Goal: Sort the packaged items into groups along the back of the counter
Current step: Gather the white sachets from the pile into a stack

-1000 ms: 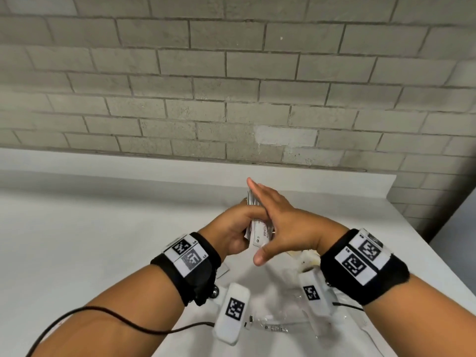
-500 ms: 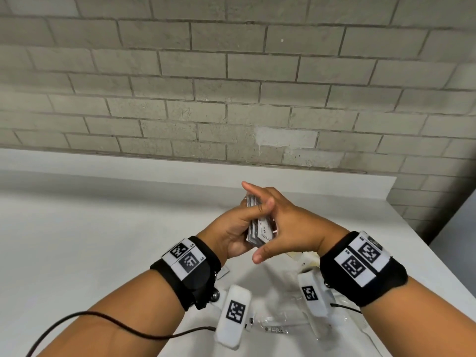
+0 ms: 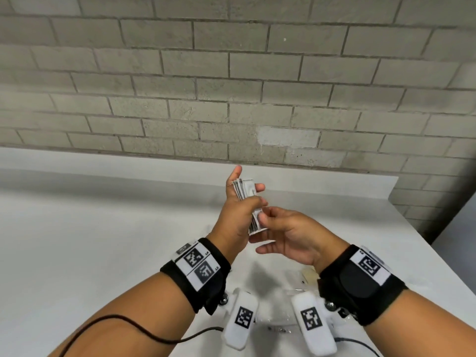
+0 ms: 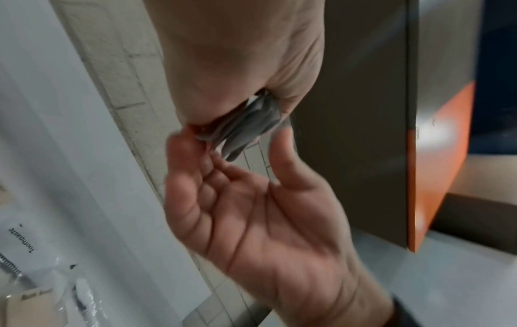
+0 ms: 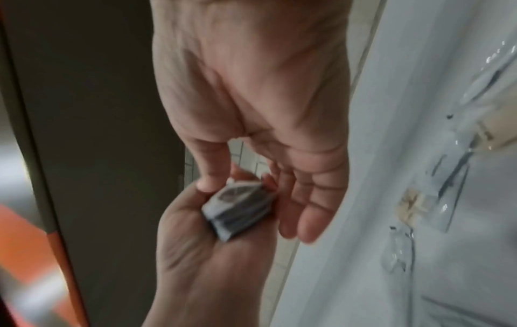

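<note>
At the bottom of the head view, nearest the person, clear plastic-wrapped packages (image 3: 296,292) lay on the white counter (image 3: 103,240) between the two wrists; in the left-wrist view one of them, at lower left of the frame, carried the word "toothpaste" (image 4: 22,241). Black wristbands with square coded tags sat on both forearms, and a black cable (image 3: 128,328) trailed from the left one.

Above these, at the centre of the frame, the left hand (image 3: 237,217) was clamped on a small stack of thin white sachets with dark print (image 3: 247,199), thumb across the front and fingers behind, holding it upright clear of the counter. The right hand (image 3: 288,235) met the stack's lower end with its fingertips (image 3: 265,217), its other fingers loosely spread; whether it actually pinched a sachet I could not tell, as the wrist views were blurred.

Beyond the hands the counter ran to a low white upstand, and behind that stood a grey brick wall (image 3: 231,86).
</note>
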The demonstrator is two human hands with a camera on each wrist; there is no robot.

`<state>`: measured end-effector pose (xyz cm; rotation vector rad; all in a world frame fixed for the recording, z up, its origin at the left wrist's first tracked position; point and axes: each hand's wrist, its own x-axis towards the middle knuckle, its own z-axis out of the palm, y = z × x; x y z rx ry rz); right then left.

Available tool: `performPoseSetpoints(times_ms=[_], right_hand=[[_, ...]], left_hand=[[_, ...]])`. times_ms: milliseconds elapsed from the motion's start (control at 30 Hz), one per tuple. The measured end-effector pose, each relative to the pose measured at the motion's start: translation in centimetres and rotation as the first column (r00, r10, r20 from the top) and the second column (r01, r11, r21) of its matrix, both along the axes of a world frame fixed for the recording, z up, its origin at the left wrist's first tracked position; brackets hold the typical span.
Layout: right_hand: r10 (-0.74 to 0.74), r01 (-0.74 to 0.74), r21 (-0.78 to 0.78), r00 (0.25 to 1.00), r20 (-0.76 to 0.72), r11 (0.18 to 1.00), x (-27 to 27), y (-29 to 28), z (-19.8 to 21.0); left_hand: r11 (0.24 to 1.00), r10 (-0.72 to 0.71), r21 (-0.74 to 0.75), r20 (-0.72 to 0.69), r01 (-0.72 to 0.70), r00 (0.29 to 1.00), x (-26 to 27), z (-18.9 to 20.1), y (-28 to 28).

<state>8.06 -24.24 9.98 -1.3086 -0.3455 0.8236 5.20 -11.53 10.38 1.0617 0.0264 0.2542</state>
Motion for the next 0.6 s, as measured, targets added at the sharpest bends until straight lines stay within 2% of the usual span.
performPoseSetpoints(times_ms=[133,233,300,333,367,400,467,533,600], right_hand=[[0.017,-0.014,0.046,0.998,-0.052,0.999,-0.3,1.1,-0.6],[-0.001,0.001,0.008,1.000,-0.013,1.000,0.4,0.9,-1.4],[0.001,0.017,-0.133,0.991,0.135,0.991,1.1,0.4,-2.0],[0.033,0.048,-0.275,0.959,0.282,0.960,1.4,0.2,-2.5],[0.102,0.106,-0.432,0.896,0.432,0.896,1.7,-0.1,-2.9],[0.206,0.170,-0.568,0.818,0.537,0.805,1.9,-0.3,-3.4],[0.438,0.254,-0.733,0.663,0.607,0.631,1.8,-0.3,-4.6],[0.587,0.276,-0.788,0.544,0.600,0.550,1.1,0.0,-6.5],[0.700,0.316,-0.815,0.418,0.579,0.486,0.3,0.0,-9.0]], left_hand=[[0.999,-0.045,0.024,-0.011,0.045,0.999,-0.4,-1.1,0.2],[0.989,-0.120,0.076,-0.053,0.123,0.991,-0.8,-2.1,1.4],[0.982,-0.076,0.167,-0.103,0.093,0.992,-1.0,-3.0,2.6],[0.953,-0.039,0.292,-0.131,0.076,0.991,-1.1,-3.5,3.3],[0.885,-0.010,0.457,-0.162,0.084,0.987,-1.2,-4.0,3.9],[0.784,0.003,0.608,-0.205,0.125,0.979,-1.3,-4.6,4.3],[0.518,0.008,0.815,-0.308,0.260,0.951,-1.4,-6.0,4.2],[0.214,0.019,0.903,-0.386,0.373,0.922,-1.8,-8.0,3.2],[-0.064,0.034,0.895,-0.440,0.441,0.897,-2.4,-10.3,2.1]])
